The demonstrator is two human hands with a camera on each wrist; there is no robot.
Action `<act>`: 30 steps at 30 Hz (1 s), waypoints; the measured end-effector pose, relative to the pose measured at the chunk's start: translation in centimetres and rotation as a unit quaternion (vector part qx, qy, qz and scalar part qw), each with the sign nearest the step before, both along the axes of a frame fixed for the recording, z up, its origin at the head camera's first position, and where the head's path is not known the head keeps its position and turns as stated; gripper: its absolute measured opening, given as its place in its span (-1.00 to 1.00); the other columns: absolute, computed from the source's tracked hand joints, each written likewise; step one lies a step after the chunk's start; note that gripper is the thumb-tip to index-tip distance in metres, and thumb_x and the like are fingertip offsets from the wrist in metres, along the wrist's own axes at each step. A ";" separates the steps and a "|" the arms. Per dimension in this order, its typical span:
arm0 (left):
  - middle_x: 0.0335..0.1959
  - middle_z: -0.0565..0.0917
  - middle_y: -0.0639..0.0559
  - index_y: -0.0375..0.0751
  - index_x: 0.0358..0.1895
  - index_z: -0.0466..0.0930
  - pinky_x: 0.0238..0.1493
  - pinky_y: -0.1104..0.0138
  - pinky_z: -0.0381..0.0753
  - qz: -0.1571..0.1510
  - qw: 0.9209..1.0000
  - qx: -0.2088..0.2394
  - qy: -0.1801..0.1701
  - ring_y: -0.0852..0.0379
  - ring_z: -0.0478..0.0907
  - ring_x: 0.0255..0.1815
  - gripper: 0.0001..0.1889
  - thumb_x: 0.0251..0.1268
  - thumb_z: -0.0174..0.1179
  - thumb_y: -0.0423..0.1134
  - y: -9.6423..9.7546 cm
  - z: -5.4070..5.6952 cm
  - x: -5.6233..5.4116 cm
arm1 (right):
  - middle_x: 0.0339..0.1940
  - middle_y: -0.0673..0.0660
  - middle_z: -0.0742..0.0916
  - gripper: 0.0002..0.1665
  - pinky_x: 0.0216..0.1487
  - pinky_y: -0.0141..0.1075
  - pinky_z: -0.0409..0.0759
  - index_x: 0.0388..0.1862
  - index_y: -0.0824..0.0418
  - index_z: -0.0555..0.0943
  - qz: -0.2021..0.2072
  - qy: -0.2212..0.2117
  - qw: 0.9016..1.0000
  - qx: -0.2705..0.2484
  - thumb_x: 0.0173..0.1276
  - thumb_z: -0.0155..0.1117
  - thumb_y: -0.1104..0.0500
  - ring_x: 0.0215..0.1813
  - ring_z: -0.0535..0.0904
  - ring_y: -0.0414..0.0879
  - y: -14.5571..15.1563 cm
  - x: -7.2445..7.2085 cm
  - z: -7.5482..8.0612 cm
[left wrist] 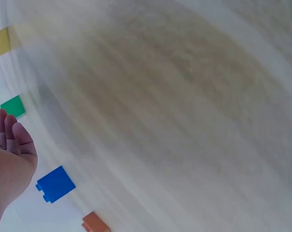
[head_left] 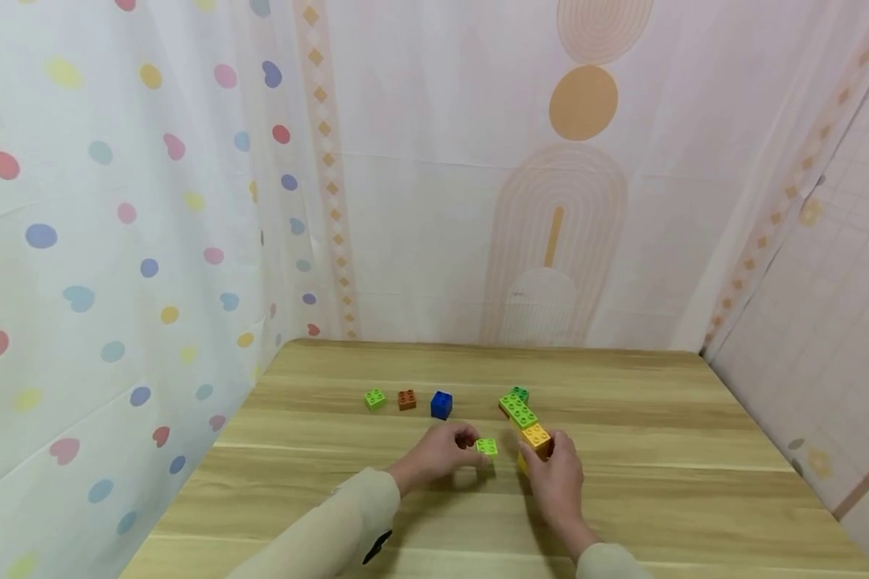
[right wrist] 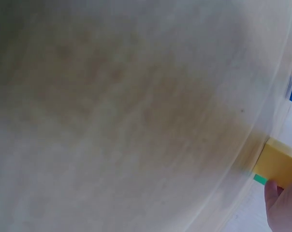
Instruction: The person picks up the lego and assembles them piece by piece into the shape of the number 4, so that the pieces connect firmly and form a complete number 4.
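Observation:
Between the thumb and fingers of my left hand (head_left: pixel 443 451) I pinch a small lime-green toy brick (head_left: pixel 486 446), studs facing up. My right hand (head_left: pixel 559 481) grips the yellow bricks (head_left: pixel 536 437) at the near end of a joined group. From there a long lime-green brick (head_left: pixel 517 410) runs away to the back left, with a dark green brick (head_left: pixel 520 393) at its far end. A reddish-brown piece shows under the long brick's left side. In the right wrist view the yellow brick (right wrist: pixel 278 163) is beside my fingertips.
Left of the group, a blue brick (head_left: pixel 442 404), a brown brick (head_left: pixel 406 400) and another lime-green brick (head_left: pixel 374 399) stand in a row on the wooden table (head_left: pixel 319 450). Patterned curtains (head_left: pixel 420 201) hang behind the table and along its left side.

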State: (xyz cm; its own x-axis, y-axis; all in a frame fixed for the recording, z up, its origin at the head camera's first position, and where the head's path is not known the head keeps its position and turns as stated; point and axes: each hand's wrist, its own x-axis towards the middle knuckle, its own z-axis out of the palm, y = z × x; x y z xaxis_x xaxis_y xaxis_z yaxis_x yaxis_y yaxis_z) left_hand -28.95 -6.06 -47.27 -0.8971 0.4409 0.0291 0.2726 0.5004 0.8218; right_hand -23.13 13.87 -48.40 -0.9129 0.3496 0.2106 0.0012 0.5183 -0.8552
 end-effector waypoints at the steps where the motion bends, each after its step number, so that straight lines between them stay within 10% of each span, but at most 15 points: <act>1: -0.30 0.58 0.10 -0.11 -0.18 0.66 -0.20 0.25 0.49 0.003 1.000 0.001 0.001 0.14 0.46 -0.25 -0.76 0.15 0.45 -0.14 -0.1 0.1 0.0 | -0.07 0.31 0.63 -0.54 -0.09 -0.03 0.61 0.03 0.40 0.47 0.002 0.001 1.000 -0.001 0.33 0.41 0.14 -0.07 0.59 0.11 0.1 0.0 0.0; 30: -0.12 0.60 -0.15 -0.18 -0.07 0.61 -0.20 0.22 0.51 0.005 0.999 0.044 0.020 -0.05 0.48 -0.16 -0.66 0.21 0.41 -0.07 -2.2 4.0 -1.9 | -0.12 0.15 0.66 -0.61 -0.12 -0.26 0.55 0.03 0.31 0.58 0.140 -0.074 0.982 -0.098 0.30 0.43 0.17 -0.13 0.53 -0.04 3.3 -1.3 0.7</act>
